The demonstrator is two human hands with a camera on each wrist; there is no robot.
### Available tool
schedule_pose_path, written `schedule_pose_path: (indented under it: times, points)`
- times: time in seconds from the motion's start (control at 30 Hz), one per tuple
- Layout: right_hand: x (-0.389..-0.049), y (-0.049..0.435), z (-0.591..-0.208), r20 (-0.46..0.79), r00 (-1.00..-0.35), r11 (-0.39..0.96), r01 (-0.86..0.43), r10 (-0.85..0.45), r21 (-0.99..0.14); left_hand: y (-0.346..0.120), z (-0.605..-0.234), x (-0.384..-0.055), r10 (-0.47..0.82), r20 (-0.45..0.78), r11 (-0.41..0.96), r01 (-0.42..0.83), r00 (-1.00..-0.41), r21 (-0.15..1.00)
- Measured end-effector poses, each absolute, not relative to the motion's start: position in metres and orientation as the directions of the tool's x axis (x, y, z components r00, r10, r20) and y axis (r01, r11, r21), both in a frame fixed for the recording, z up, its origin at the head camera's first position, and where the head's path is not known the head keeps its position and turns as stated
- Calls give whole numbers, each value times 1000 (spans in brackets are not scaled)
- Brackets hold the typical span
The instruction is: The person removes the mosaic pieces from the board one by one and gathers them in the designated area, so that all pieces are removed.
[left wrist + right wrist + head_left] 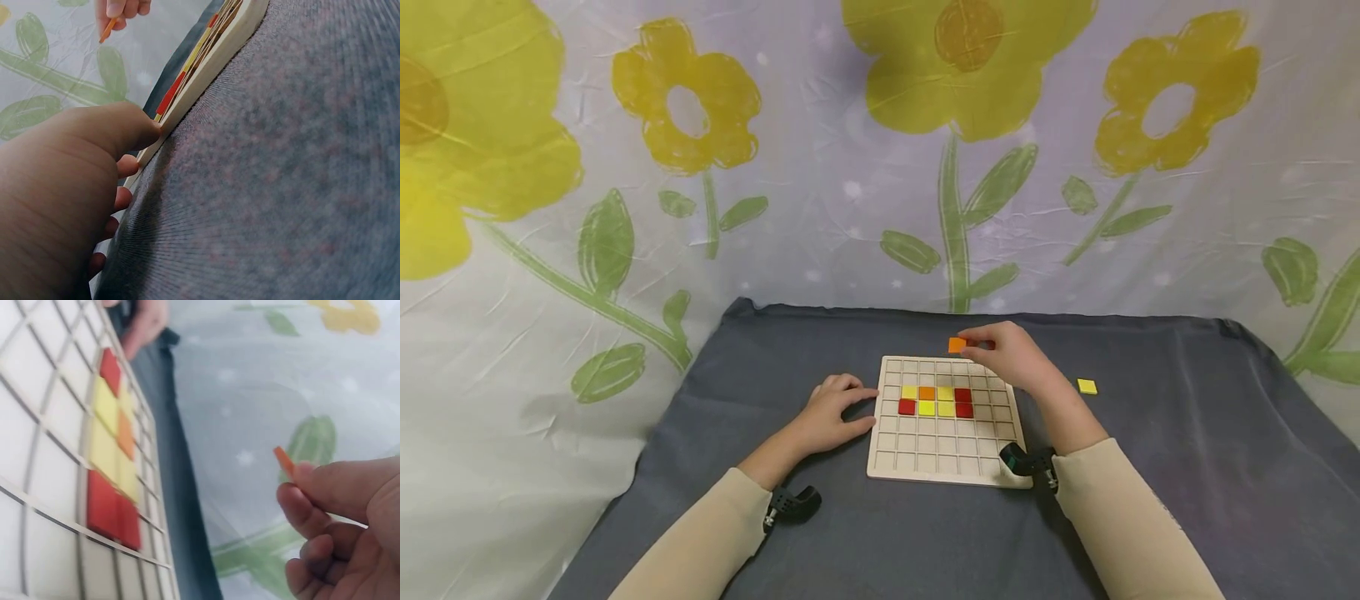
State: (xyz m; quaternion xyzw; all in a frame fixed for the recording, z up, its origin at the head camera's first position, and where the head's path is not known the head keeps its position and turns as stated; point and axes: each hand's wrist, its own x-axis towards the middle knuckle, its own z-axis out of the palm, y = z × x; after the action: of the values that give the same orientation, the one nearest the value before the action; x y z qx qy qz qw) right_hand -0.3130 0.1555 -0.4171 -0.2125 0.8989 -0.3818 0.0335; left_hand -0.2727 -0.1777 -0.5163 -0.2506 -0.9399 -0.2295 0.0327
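A pale wooden grid board (pixel 917 471) lies on the cloth, with two neighbouring rows of red, yellow and orange square tiles near its middle. My left hand (pixel 831 417) rests at the board's left edge, thumb and forefinger touching the rim and the fingers loosely bent. Above the board's far edge, my right hand (pixel 1013 357) pinches an orange tile (pixel 957 344) between thumb and fingertips. In the right wrist view that orange tile (pixel 284 461) is edge-on, held off the board. Among the placed tiles are a red tile (pixel 907 407) at the left and another orange tile (pixel 927 392).
A loose yellow tile (pixel 1087 387) lies on the dark grey cloth (pixel 917 542) to the right of the board. Behind the table hangs a pale backdrop (pixel 820 250) printed with yellow flowers. Each wrist wears a black camera mount (pixel 797 504).
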Motion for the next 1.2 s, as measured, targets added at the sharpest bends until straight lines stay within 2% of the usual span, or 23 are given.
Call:
schedule_pose_path:
  times: [0.87,1.2]
  points:
    - [-308,227,-397,-12,-942,691,-237,-334,-683,-179,-517,-270,451,167,769,476,-877,427]
    - [-306,249,-399,-117,-934,743,-188,-337,-642,-176,-514,-272,455,180,760,485,-872,432]
